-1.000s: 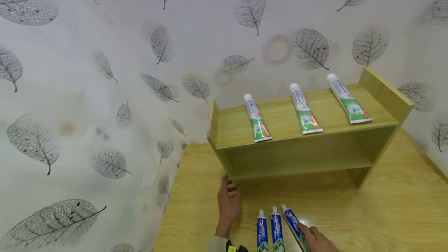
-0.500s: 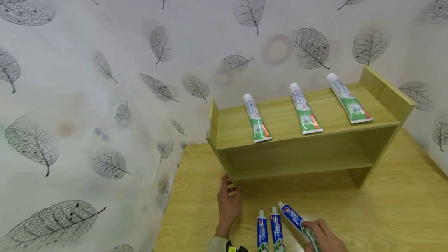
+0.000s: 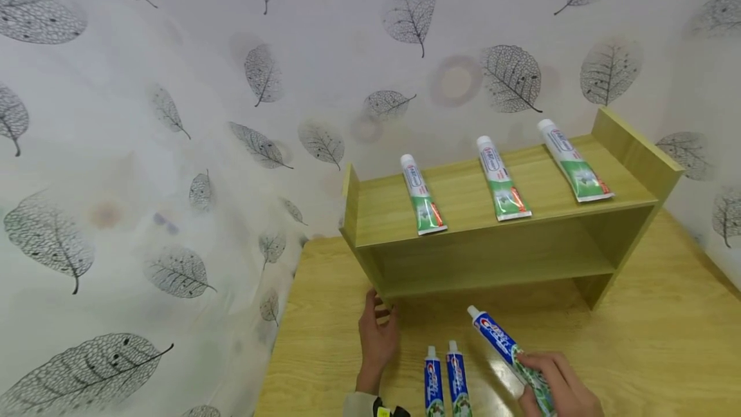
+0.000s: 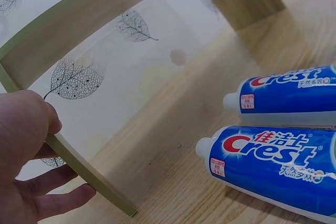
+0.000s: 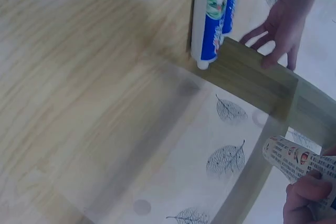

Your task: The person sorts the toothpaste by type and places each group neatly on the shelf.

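Fingers of r. hand (image 3: 558, 388) curled round toothpaste tube (image 3: 502, 343)

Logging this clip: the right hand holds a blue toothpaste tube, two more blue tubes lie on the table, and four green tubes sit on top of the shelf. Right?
Not quite. The head view shows three green tubes on the shelf, not four. The right hand does hold a blue tube, and two more lie on the table.
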The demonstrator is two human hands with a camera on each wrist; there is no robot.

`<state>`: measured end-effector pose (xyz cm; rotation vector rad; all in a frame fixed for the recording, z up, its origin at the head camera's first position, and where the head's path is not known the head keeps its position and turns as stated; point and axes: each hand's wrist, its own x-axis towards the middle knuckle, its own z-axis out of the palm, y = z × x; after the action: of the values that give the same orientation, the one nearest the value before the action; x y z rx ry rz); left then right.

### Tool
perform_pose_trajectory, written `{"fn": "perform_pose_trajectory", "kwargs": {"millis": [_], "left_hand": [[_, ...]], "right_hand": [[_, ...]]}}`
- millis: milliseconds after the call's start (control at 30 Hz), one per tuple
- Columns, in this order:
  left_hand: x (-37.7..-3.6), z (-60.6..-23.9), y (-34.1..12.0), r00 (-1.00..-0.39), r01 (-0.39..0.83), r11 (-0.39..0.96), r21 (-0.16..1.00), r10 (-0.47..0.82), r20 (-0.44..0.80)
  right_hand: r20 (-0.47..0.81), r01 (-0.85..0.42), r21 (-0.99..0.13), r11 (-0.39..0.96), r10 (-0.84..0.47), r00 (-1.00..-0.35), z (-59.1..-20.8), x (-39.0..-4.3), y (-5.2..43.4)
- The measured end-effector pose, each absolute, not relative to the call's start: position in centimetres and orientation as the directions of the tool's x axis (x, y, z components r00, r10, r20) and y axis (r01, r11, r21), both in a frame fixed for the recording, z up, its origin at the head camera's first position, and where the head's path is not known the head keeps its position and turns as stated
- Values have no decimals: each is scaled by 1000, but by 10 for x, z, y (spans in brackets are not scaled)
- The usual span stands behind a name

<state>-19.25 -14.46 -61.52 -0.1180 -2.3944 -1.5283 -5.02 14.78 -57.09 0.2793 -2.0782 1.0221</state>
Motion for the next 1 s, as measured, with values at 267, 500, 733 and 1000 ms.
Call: {"fn": "perform_pose_trajectory", "kwargs": {"millis": [267,500,733,1000], "left_hand": [[-192,-617,-145,-954,225,430,875,-88,288],[-193,-616,-145,-952,227,429,874,-92,292],[-194,-618,-144,-952,236,414,879,-82,294],[-195,-619,-146,-946,255,423,869,-75,315]], "right_hand": [[753,-478,-593,648,237,-613,-554,-59,163],[831,-532,-525,664,266,-488,-527,-80,176],[829,-503,-511,697,245,-503,-517,-96,194],[813,-452,-496,741,215,-541,-529,-124,214]]}}
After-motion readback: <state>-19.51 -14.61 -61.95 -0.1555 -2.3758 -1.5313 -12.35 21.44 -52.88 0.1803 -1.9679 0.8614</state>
